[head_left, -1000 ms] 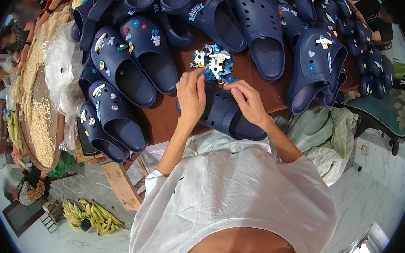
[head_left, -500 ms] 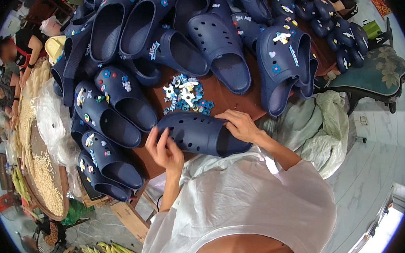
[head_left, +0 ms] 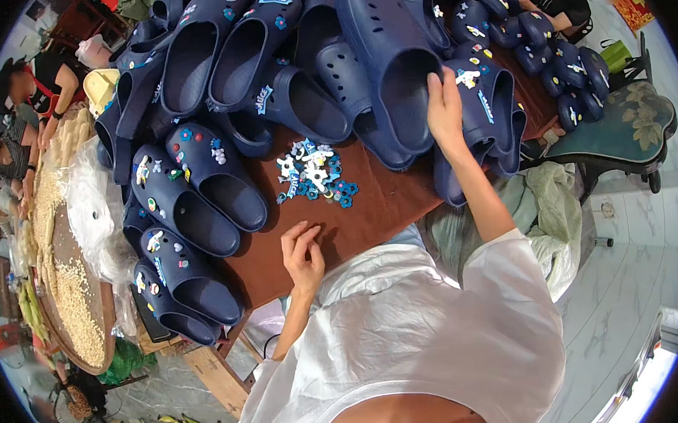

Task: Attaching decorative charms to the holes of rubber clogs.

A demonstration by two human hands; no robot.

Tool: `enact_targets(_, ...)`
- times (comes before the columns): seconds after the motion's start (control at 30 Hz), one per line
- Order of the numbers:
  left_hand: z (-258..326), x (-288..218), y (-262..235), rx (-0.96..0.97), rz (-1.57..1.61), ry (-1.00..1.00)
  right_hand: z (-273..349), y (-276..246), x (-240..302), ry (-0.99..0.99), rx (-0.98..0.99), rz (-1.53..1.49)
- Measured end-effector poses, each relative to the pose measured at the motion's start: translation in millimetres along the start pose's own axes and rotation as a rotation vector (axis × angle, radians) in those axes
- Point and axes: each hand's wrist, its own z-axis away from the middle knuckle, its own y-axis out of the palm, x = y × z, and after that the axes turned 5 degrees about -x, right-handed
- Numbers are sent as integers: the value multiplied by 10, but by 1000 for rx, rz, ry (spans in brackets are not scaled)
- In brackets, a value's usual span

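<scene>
A plain navy clog (head_left: 377, 32) with bare holes lies over other clogs at the far edge of the pile. My right hand (head_left: 446, 110) is at the right side of its heel opening, fingers pressed together on the rim; the thumb is hard to make out. Over the near edge of the brown table surface (head_left: 356, 230), my left hand (head_left: 303, 255) hovers with loosely bent fingers and nothing in them. Just beyond it lies a small heap of white and blue shoe charms (head_left: 314, 170).
Charm-covered navy clogs (head_left: 222, 176) crowd the left and back of the table. A pale sack (head_left: 547, 213) and a green-backed chair (head_left: 624, 129) stand at right. People work by a round tray (head_left: 108, 306) of pale kernels at left.
The plain clog has gone from the near table edge up onto the pile, carried by my right hand. My left hand has come off it and sits slightly further right.
</scene>
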Motion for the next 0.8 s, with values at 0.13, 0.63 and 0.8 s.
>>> enact_targets(0.13,134,80,18,55,45,-86,-93,113,-130,49,-8,-166)
enact_targets(0.63,185,215,42,113,-6,-142,1065,-446,-488,492,-442,-458)
enact_targets(0.8,182,223,23,129,-4,-150,852,-420,-649,417,-256,-508)
